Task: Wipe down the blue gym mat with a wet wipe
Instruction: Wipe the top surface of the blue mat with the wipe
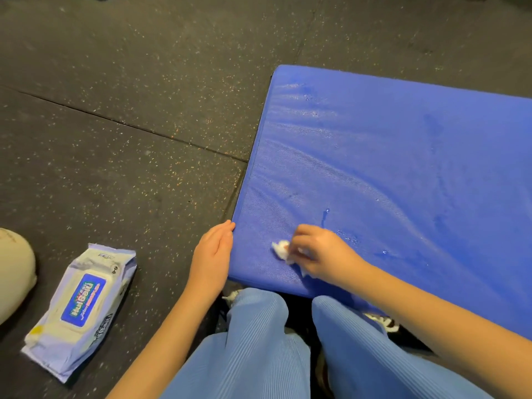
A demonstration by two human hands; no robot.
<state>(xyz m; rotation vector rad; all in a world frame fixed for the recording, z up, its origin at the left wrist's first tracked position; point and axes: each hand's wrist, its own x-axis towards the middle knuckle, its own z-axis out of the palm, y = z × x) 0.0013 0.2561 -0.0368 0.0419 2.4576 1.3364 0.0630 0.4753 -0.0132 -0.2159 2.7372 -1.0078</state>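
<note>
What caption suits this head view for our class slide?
Right hand presses a wet wipe onto the blue gym mat; left hand rests against its edge.

Dim, soft light; wide-angle edge bending.

Wipes pack [82, 309] lies on speckled black floor [129, 82].

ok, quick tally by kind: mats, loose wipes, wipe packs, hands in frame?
blue gym mat: 1
wet wipe, gripped by the right hand: 1
wipe pack: 1
hands: 2 (left hand rests at the mat's edge)
Total: 5
</note>
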